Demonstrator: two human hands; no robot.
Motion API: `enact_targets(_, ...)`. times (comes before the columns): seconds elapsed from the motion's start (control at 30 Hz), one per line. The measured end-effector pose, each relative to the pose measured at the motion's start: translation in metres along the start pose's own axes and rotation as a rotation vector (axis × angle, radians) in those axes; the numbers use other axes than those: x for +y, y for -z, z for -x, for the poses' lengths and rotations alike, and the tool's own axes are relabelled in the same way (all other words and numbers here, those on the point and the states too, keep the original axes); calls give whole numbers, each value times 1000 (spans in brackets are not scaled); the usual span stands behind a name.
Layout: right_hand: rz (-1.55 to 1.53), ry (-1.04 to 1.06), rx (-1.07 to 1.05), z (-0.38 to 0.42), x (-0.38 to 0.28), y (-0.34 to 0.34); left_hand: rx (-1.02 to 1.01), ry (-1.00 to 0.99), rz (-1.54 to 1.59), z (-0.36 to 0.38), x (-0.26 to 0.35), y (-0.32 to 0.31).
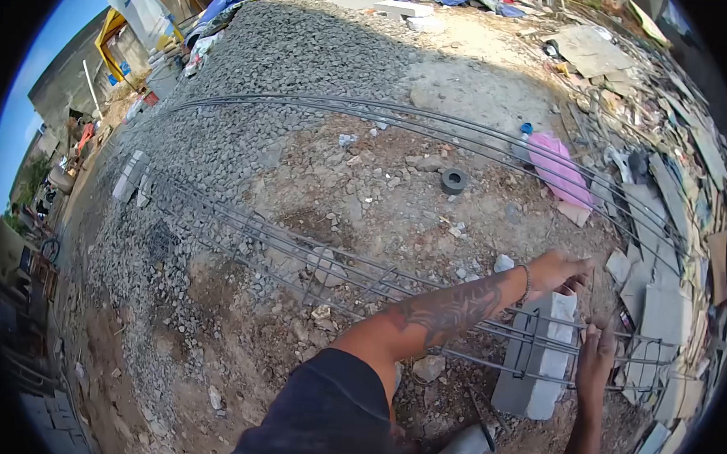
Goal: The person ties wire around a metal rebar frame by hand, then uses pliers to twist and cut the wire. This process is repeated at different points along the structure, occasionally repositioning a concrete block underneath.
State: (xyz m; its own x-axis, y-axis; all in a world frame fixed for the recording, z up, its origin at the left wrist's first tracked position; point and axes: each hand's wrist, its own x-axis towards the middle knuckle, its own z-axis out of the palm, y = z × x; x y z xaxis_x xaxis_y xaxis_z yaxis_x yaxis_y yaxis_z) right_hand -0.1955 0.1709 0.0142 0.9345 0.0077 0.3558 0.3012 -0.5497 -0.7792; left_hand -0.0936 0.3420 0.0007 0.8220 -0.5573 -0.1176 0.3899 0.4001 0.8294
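A long rebar cage (393, 287) of thin steel bars and stirrups stretches from the left to the right, its near end lying over a pale concrete block (554, 357). My left hand (558, 272) is above the far side of the block, fingers curled together; whatever they pinch is too small to make out. Against the bars, just right of the block, my right hand (595, 363) has its fingers closed at the cage. Part of its grip is hidden. A dark thin-handled tool (482, 419) is on the ground left of the block.
Loose long rebars (385, 110) arch across the ground beyond the cage. A gravel heap (306, 54) rises at the back left. A black ring (454, 181), a pink bag (559, 171) and broken boards (659, 321) lie around. Another block (129, 176) sits near the cage's far end.
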Motion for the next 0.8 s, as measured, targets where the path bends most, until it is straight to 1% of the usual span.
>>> enact_targets(0.03,184,-66,-55,5,-1,13,100,107,-221,0,-5,12)
enact_targets(0.07,257,-192,-184,6,-22,24,175,175,-400,-4,-16,30)
enact_targets(0.1,420,-214,-243,12,-9,27,265,67,-716,2,-18,34)
enact_targets(0.13,479,-248,-295,18,-9,30,257,56,-855,16,-7,28)
enact_targets(0.17,513,-259,-367,22,-8,28,250,-8,-1014,13,-19,40)
enact_targets(0.2,513,-286,-362,27,-5,29,226,8,-1014,10,-28,46)
enact_targets(0.27,616,-261,-442,29,-1,27,185,70,-1143,8,-36,53)
enact_targets(0.3,611,-264,-444,31,1,25,185,76,-1145,9,-38,52)
enact_targets(0.37,695,-183,-505,31,4,21,114,113,-1207,9,-39,47)
enact_targets(0.4,693,-182,-500,30,6,18,113,112,-1212,8,-43,47)
enact_targets(0.47,680,-156,-520,27,14,8,47,119,-1258,7,-50,51)
enact_targets(0.5,671,-152,-522,25,17,0,54,125,-1265,7,-52,51)
enact_targets(0.57,687,-184,-441,22,24,-18,46,201,-1305,7,-59,52)
enact_targets(0.6,679,-185,-441,23,25,-26,24,192,-1288,5,-62,54)
enact_targets(0.63,665,-184,-396,23,27,-34,23,196,-1293,4,-66,56)
enact_targets(0.7,647,-187,-348,26,34,-45,154,129,-1147,3,-72,55)
enact_targets(0.73,643,-187,-335,28,38,-50,154,128,-1151,0,-72,55)
enact_targets(0.8,633,-183,-330,29,38,-57,186,188,-1011,-6,-81,63)
